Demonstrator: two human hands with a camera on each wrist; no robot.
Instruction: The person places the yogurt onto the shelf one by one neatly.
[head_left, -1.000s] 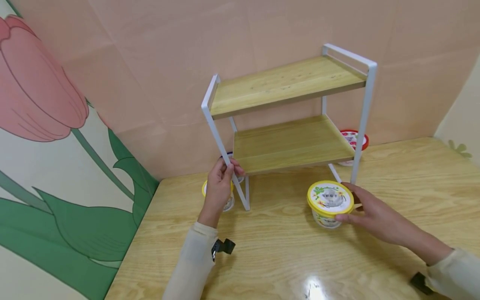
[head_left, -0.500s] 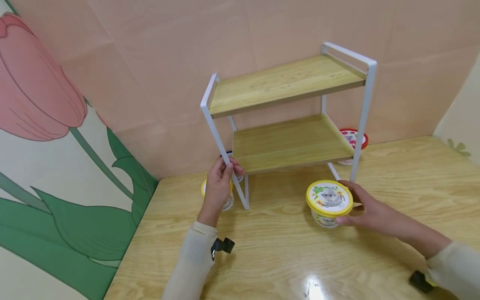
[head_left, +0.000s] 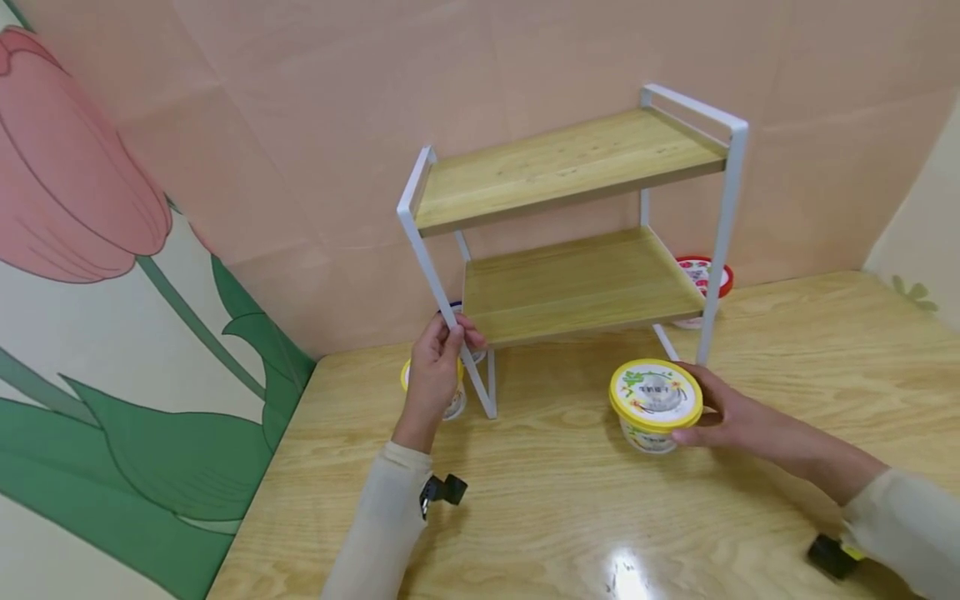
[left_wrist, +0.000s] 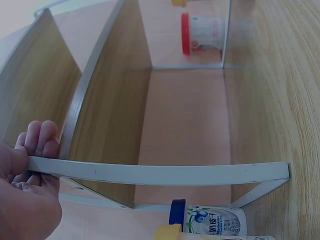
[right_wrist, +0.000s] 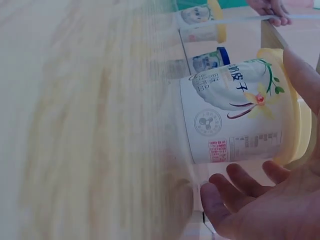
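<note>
A two-tier rack (head_left: pixel 577 287) with wooden boards and a white metal frame stands on the table. My left hand (head_left: pixel 433 371) holds its front left leg, thumb in front and fingers behind; the left wrist view shows that hand (left_wrist: pixel 30 185) around the white bar. Before the rack's right leg sits a yogurt cup (head_left: pixel 656 397) with a yellow lid. My right hand (head_left: pixel 731 414) grips this cup from the right, thumb on the near side. In the right wrist view the fingers (right_wrist: pixel 240 185) curl beside the printed cup (right_wrist: pixel 237 115), which stands upright.
Behind the left leg stand a yellow-lidded cup (left_wrist: pixel 172 234) and a blue-lidded cup (left_wrist: pixel 215 220). A red-lidded cup (head_left: pixel 705 275) is beyond the rack's right side, partly hidden by its leg. A pink backdrop (head_left: pixel 337 125) rises behind the wooden table (head_left: pixel 525 500).
My right forearm and sleeve have shifted slightly left, with the hand still at the yellow-lidded cup. The left hand stays on the rack leg; the view itself has drifted a little.
</note>
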